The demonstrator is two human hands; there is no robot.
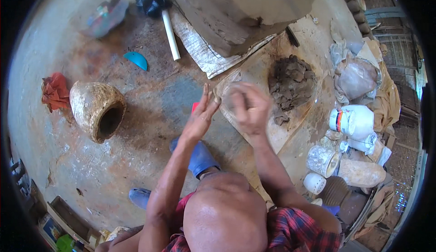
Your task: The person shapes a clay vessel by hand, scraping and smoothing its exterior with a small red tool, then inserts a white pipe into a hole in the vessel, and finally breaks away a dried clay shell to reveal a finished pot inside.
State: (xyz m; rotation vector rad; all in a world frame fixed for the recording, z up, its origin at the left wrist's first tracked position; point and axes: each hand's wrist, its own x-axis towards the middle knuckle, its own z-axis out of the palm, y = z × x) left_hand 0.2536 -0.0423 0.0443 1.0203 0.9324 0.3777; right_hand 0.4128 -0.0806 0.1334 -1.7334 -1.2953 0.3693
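1. Hands meet in the middle of the frame, over a pale board (290,131) that lies on the floor.
2. The left hand (200,115) is flat and open, with its fingers straight and pointing up the frame.
3. The right hand (250,109) is curled, with its fingers bent down. It looks blurry.
4. A pale lump of clay (230,98) sits between the two hands. The left fingertips touch its left side and the right fingers cover its right side. I cannot tell how tight the right hand holds it.
5. A dark pile of clay (291,83) rests on the board, just right of the right hand.
6. A big grey clay block (236,11) stands at the top of the frame on a woven mat (200,52).
7. A round clay pot (96,109) lies on its side at the left, with a red cloth (55,91) beside it.
8. A mallet (160,11) with a white handle and a blue scraper (136,59) lie at the upper left.
9. White jars (354,121) and pots crowd the right side.
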